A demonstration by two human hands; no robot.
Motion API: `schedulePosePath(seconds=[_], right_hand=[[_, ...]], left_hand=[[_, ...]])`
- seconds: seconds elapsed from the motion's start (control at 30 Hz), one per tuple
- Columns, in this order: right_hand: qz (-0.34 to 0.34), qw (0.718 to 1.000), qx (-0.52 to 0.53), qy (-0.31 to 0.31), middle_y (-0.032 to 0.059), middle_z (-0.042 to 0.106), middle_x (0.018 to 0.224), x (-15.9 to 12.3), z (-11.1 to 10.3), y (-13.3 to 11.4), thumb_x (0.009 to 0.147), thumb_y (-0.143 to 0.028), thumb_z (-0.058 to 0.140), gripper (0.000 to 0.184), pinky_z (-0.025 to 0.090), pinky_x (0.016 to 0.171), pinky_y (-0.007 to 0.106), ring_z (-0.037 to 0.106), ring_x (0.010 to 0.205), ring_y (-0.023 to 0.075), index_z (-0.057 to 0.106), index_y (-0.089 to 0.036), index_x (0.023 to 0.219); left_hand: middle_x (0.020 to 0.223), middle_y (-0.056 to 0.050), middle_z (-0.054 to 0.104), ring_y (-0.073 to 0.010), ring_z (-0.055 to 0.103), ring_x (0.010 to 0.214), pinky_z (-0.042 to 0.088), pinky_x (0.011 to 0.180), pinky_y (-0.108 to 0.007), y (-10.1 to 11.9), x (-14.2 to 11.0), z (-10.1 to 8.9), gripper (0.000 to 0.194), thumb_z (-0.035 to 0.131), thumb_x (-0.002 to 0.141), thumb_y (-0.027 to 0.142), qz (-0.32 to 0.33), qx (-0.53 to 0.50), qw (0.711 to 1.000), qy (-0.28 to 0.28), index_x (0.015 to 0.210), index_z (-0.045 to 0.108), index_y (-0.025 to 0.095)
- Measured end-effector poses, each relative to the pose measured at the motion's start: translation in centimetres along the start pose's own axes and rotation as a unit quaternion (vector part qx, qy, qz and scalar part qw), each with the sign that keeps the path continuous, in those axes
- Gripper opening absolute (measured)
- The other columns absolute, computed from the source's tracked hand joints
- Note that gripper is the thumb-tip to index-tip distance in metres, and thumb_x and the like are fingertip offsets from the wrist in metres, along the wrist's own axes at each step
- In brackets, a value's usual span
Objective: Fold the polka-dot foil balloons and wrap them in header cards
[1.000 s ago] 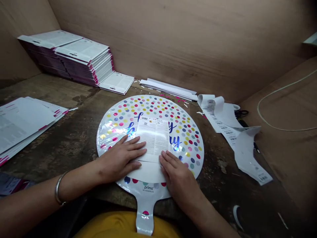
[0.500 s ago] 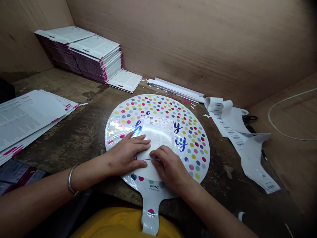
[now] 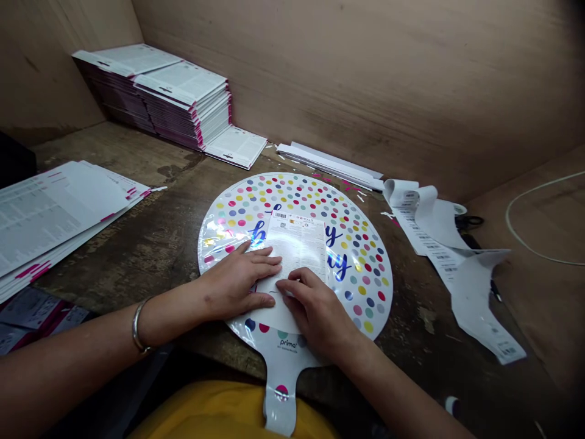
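A round foil balloon (image 3: 359, 262) with coloured polka dots and blue lettering lies flat on the dark worn tabletop (image 3: 150, 244), its tail pointing towards me. A white printed card (image 3: 297, 250) with a barcode lies on the balloon, its lower part creased. My left hand (image 3: 240, 283) presses flat on the card's left side, fingers together. My right hand (image 3: 315, 311) is curled over the card's lower middle, fingertips at the crease. A metal bangle (image 3: 139, 326) circles my left wrist.
Stacks of printed, pink-edged cards (image 3: 183, 91) stand against the back wall, with more lying at the left (image 3: 59, 213). White strips (image 3: 329, 164) lie at the back. To the right are a barcode label strip (image 3: 439, 238), black-handled scissors (image 3: 468, 222) and a white cable (image 3: 525, 213).
My right hand has moved from lying flat at the card's lower right to curling over the crease. The whole scene has shifted rightward in view, and the balloon has turned slightly.
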State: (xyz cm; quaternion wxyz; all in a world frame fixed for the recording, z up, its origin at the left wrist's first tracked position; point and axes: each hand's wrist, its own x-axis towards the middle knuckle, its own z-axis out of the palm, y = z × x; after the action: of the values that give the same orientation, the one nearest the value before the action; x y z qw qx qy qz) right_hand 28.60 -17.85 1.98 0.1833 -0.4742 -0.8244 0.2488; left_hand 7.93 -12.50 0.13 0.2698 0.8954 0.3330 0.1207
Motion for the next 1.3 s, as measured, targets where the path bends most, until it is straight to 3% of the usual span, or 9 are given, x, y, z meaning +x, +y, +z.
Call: schedulePosePath(seconds=[0.17,0.37,0.6,0.77,1.17,1.3], right_hand=[[-0.019,1.000,0.000,-0.014,0.0061,0.055,0.100,-0.1,-0.2,0.0,0.088,-0.012,0.047,0.017,0.047,0.079,0.029,0.055,0.091,0.0160,0.062,-0.020,0.088],[-0.007,1.000,-0.003,-0.003,0.0057,0.055,0.103,0.2,-0.1,0.2,0.088,-0.014,0.047,0.021,0.048,0.080,0.029,0.056,0.091,0.0154,0.060,-0.023,0.103],[-0.042,0.998,0.018,-0.054,0.0043,0.057,0.096,0.1,-1.2,0.4,0.087,-0.012,0.048,0.016,0.047,0.075,0.026,0.057,0.086,0.0138,0.062,-0.020,0.085],[-0.035,0.999,-0.006,-0.041,0.0039,0.059,0.089,1.3,-2.0,0.9,0.085,-0.011,0.049,0.013,0.046,0.073,0.026,0.056,0.082,0.0145,0.059,-0.019,0.089],[-0.114,0.986,-0.045,-0.111,0.0043,0.059,0.096,3.6,-1.1,1.2,0.088,-0.013,0.046,0.015,0.046,0.075,0.026,0.057,0.086,0.0144,0.058,-0.018,0.080],[-0.097,0.991,-0.025,-0.085,0.0056,0.058,0.096,3.1,-1.1,0.8,0.088,-0.015,0.043,0.012,0.046,0.077,0.031,0.054,0.087,0.0167,0.055,-0.019,0.085]], left_hand=[[0.137,-0.006,0.049,-0.0273,0.033,0.133,0.009,0.110,-0.051,0.0,0.0,0.0,0.057,0.061,0.080,0.049,0.000,0.003,1.000,0.002,0.129,0.049,0.024],[0.137,-0.006,0.049,-0.0282,0.034,0.133,0.011,0.109,-0.052,-0.2,-0.1,0.1,0.055,0.060,0.081,0.048,0.019,0.004,1.000,0.011,0.129,0.049,0.025],[0.137,-0.006,0.049,-0.0289,0.034,0.133,0.011,0.109,-0.053,-0.3,-0.2,0.2,0.056,0.061,0.080,0.049,0.015,0.001,1.000,0.012,0.130,0.048,0.025],[0.138,-0.005,0.048,-0.0283,0.033,0.133,0.012,0.110,-0.052,-0.3,-0.2,-0.1,0.056,0.060,0.081,0.048,0.022,0.007,1.000,0.005,0.130,0.048,0.025],[0.137,-0.005,0.050,-0.0283,0.035,0.132,0.018,0.109,-0.051,0.3,0.2,-0.9,0.052,0.066,0.078,0.041,0.014,0.000,1.000,-0.014,0.126,0.052,0.026],[0.136,-0.005,0.050,-0.0282,0.035,0.132,0.016,0.110,-0.050,0.1,0.1,-0.8,0.051,0.066,0.078,0.041,0.015,-0.011,1.000,-0.006,0.125,0.053,0.026]])
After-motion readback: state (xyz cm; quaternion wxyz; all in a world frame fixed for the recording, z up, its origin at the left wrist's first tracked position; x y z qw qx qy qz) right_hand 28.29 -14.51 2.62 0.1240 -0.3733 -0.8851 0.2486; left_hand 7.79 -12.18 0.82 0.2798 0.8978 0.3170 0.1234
